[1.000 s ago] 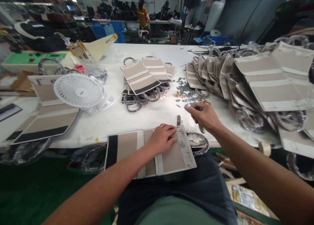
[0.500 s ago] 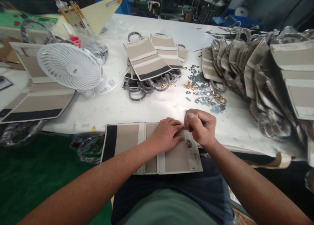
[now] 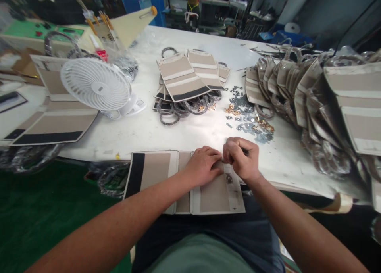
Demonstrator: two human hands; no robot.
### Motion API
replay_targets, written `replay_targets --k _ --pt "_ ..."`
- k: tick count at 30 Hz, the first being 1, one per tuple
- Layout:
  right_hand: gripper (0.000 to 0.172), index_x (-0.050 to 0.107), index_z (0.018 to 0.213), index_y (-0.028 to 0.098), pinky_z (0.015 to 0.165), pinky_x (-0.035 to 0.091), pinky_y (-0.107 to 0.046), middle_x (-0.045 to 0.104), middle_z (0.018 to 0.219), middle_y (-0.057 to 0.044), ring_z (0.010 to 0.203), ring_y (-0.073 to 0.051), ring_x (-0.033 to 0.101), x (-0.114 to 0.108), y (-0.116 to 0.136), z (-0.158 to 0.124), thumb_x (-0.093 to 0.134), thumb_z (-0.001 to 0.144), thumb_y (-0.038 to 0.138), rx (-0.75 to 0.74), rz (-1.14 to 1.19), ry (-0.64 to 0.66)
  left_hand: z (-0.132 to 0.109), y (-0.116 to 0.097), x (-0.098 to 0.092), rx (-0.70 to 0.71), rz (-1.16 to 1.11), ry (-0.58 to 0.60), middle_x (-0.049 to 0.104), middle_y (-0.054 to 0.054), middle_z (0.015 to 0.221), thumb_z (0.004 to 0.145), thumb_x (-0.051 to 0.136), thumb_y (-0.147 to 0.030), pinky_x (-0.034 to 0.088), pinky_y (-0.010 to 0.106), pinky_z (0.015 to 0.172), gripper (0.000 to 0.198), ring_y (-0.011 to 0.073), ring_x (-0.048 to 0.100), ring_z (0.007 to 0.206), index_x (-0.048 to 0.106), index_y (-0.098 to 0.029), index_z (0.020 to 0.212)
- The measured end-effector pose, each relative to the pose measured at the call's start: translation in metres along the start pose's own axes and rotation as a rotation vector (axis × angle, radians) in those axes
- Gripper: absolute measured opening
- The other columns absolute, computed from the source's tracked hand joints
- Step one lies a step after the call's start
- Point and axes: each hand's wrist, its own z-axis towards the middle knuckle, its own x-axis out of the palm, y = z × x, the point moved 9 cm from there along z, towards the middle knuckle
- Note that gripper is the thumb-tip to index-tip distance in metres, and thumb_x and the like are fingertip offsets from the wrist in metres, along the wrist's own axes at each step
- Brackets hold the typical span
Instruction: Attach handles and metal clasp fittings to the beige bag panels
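Note:
A beige bag panel [image 3: 157, 166] with white strips and a black band at its left end lies opened out over my lap and the table's front edge. My left hand [image 3: 204, 166] rests on its right half, thumb and fingers apart, fingertips by the white end strip. Closed in a fist, my right hand [image 3: 241, 157] is at the far end of that strip, close to my left fingertips. Something dark shows inside the fist, but most of it is hidden. A small square metal plate [image 3: 229, 178] sits on the strip below my right hand.
Metal plates [image 3: 247, 122] and gold-coloured fittings [image 3: 232, 109] lie scattered on the white table [image 3: 125, 134]. Behind are stacked panels with wrapped handles [image 3: 184, 76]; more panels [image 3: 285, 74] crowd the right. A white fan [image 3: 99, 86] stands left. Another person [image 3: 193, 3] is far behind.
My right hand has tilted and dropped slightly at the strip; a metal tip seen above it before no longer shows. My left hand stays on the panel. The view has shifted slightly.

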Motion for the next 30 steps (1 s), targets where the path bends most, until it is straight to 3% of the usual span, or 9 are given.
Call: replay_targets --k 6,10,14,19,23,27,30 --pt "0.052 0.046 0.056 0.026 0.049 0.039 -0.033 0.047 0.052 0.001 0.048 -0.015 0.046 -0.025 0.018 -0.003 0.064 0.099 0.049 -0.174 0.189 -0.163 -0.001 -0.004 0.000 0.018 0.069 0.021 0.068 0.007 0.138 0.094 0.075 -0.038 0.045 0.049 0.110 0.047 0.0311 0.056 0.129 0.065 -0.021 0.137" --pt "0.049 0.046 0.056 0.024 0.043 0.033 -0.029 0.045 0.049 0.003 0.042 -0.012 0.043 -0.024 0.002 0.003 0.066 0.099 0.038 -0.151 0.279 -0.139 0.000 -0.004 0.002 0.011 0.076 0.035 0.069 0.008 0.135 0.094 0.074 -0.039 0.046 0.049 0.108 0.046 0.0315 0.057 0.128 0.066 -0.020 0.135" --pt "0.046 0.048 0.058 0.024 0.044 0.034 -0.029 0.045 0.051 0.004 0.042 -0.012 0.042 -0.026 0.008 0.005 0.066 0.099 0.036 -0.256 0.354 -0.157 0.001 -0.005 0.002 0.019 0.084 0.028 0.068 0.009 0.138 0.095 0.073 -0.040 0.046 0.050 0.109 0.046 0.0318 0.056 0.129 0.065 -0.020 0.137" --pt "0.047 0.047 0.058 0.024 0.050 0.036 -0.030 0.049 0.052 0.003 0.047 -0.013 0.044 -0.016 -0.010 0.000 0.065 0.100 0.036 -0.136 0.198 -0.106 0.000 -0.008 0.002 0.031 0.102 0.022 0.069 0.008 0.134 0.095 0.072 -0.038 0.048 0.049 0.108 0.044 0.0308 0.058 0.126 0.065 -0.021 0.135" --pt "0.049 0.047 0.057 0.023 0.054 0.036 -0.030 0.049 0.053 0.003 0.050 -0.013 0.044 -0.021 -0.016 -0.009 0.062 0.101 0.038 -0.070 0.108 -0.066 -0.001 -0.009 0.002 0.050 0.112 -0.005 0.068 0.009 0.137 0.096 0.071 -0.039 0.048 0.049 0.109 0.047 0.0301 0.057 0.127 0.064 -0.020 0.139" --pt "0.044 0.055 0.058 0.021 0.052 0.031 -0.028 0.046 0.052 0.005 0.051 -0.011 0.040 -0.028 0.006 -0.010 0.074 0.091 0.043 0.091 -0.144 0.026 -0.002 -0.008 0.004 0.055 0.128 -0.022 0.068 0.008 0.138 0.096 0.072 -0.039 0.047 0.049 0.111 0.042 0.0300 0.056 0.128 0.068 -0.021 0.134" --pt "0.037 0.065 0.066 0.019 0.051 0.031 -0.027 0.052 0.055 0.004 0.052 -0.011 0.041 -0.040 0.032 -0.008 0.076 0.088 0.047 0.115 -0.294 0.040 -0.002 -0.010 0.005 0.068 0.137 -0.020 0.067 0.008 0.142 0.096 0.072 -0.039 0.048 0.050 0.111 0.043 0.0304 0.056 0.129 0.068 -0.021 0.135"
